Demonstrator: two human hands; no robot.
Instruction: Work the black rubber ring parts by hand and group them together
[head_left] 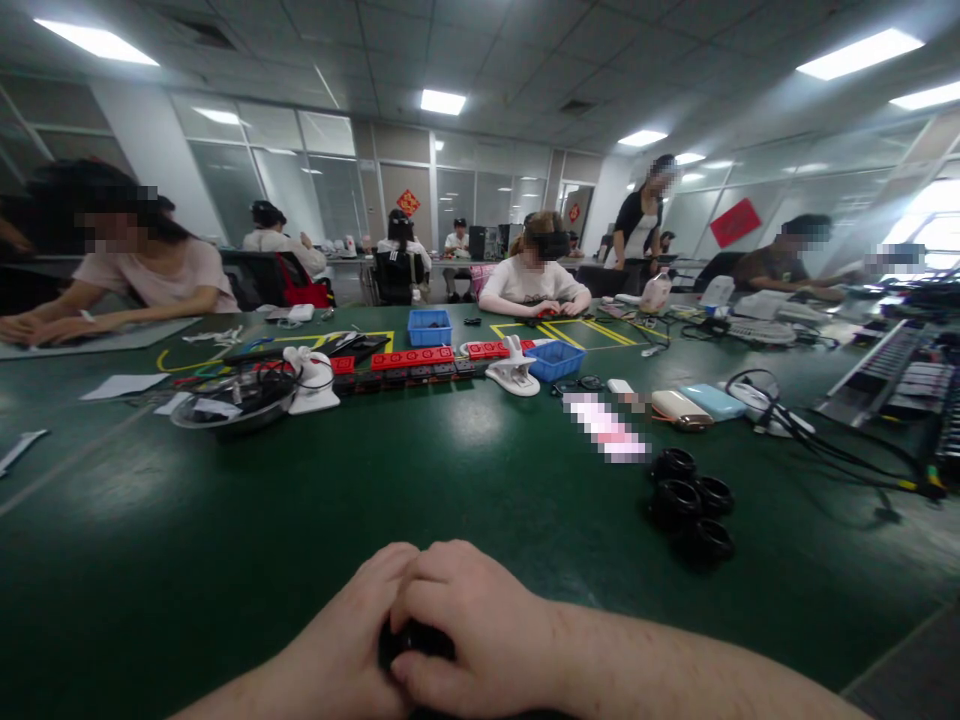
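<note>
My left hand (pixel 358 632) and my right hand (pixel 466 622) are pressed together at the near edge of the green table (pixel 420 470), fingers curled around a small black object (pixel 416 640) that shows only as a dark patch between them. Its shape is mostly hidden by my fingers. A cluster of several black rings (pixel 690 505) lies on the table to the right, a short reach beyond my right hand. Both forearms rest low in the view.
Across the table lie a row of red and black blocks (pixel 409 362), two blue bins (pixel 430 326), white clip stands (pixel 512 372), a clear bowl (pixel 236 400), power banks (pixel 681 408) and cables (pixel 817 440). Several people sit or stand at the far side and left.
</note>
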